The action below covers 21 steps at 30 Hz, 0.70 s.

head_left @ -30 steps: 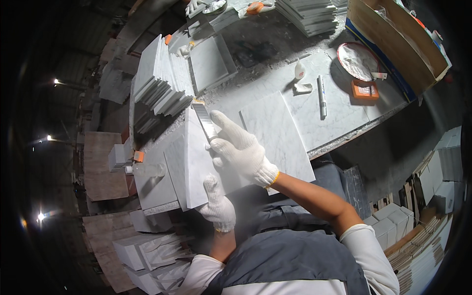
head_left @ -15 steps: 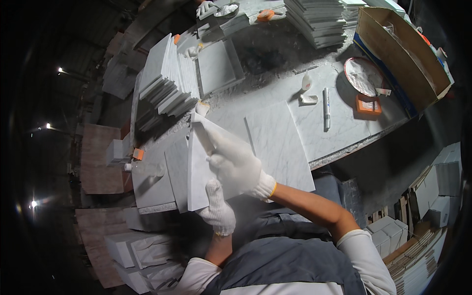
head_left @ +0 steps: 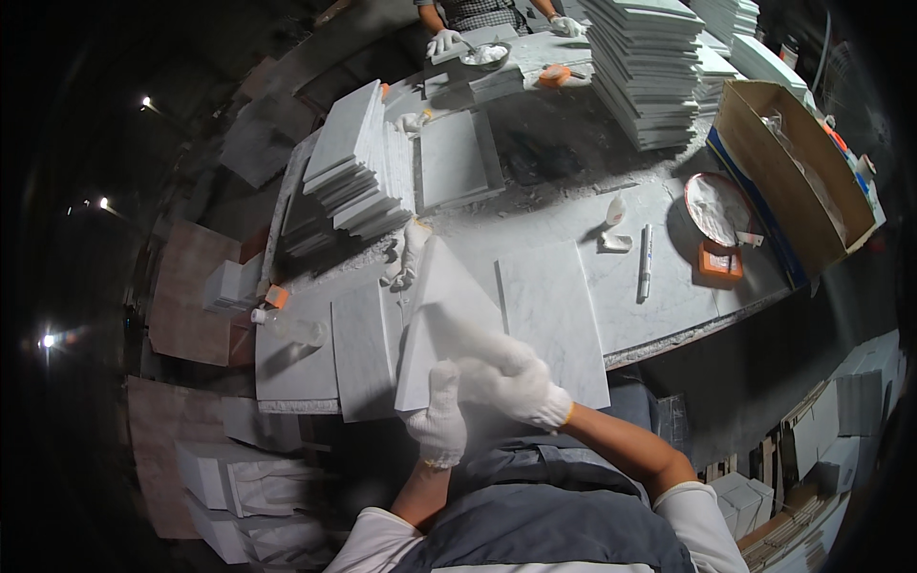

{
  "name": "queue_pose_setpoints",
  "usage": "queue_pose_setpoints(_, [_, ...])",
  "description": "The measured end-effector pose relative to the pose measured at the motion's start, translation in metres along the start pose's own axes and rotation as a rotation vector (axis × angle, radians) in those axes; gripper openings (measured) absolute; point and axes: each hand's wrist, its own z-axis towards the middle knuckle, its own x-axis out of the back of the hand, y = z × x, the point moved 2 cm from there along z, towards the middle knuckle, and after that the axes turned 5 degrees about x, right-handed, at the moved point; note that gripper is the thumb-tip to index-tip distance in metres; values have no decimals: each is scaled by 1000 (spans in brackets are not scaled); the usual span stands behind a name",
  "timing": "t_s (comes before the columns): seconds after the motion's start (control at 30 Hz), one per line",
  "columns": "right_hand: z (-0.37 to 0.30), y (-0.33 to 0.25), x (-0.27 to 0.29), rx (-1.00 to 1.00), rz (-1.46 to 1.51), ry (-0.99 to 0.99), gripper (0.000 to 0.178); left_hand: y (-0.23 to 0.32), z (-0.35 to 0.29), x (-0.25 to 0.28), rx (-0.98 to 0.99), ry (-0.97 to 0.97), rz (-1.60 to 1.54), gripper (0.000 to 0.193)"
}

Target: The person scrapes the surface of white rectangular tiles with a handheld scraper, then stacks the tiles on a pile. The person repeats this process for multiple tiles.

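A white marble tile [head_left: 449,286] is held up at a tilt above the worktable, one thick edge turned to the left. My left hand [head_left: 439,420], in a white knit glove, grips its near lower end with the thumb up along the face. My right hand [head_left: 511,382], gloved too, is at the tile's near right side with its fingers closed. Blur and the hand itself hide whatever is in those fingers. Beneath the raised tile, one marble tile [head_left: 552,325] lies to the right and another tile [head_left: 363,351] to the left.
Tile stacks [head_left: 349,158] stand at the far left, with a taller stack [head_left: 645,81] at far right. A cardboard box [head_left: 793,172], bowl of white paste [head_left: 718,208], marker [head_left: 647,263] and clear bottle [head_left: 291,328] sit around. Across the table are another person's gloved hands [head_left: 444,43].
My right hand has slid down the tile toward me, from its far part to its near right side. My left hand keeps its grip. The whole view has shifted, showing more of the person opposite.
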Motion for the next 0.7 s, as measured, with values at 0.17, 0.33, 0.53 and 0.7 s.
queue_pose_setpoints(0.17, [-31, -8, 56, -527, 458, 224, 53, 25, -2, -13, -232, -232, 171, 46])
queue_pose_setpoints(0.33, [-55, -18, 102, -456, 270, 351, 23, 38, -16, -38, -427, -346, 193, 53])
queue_pose_setpoints(0.53, [-96, -41, 126, -454, 180, 555, 28, 25, -38, -57, -560, -416, 232, 58])
queue_pose_setpoints(0.7, [-122, -46, 152, -551, 125, 645, 24, 14, -51, -70, -431, -568, 43, 61])
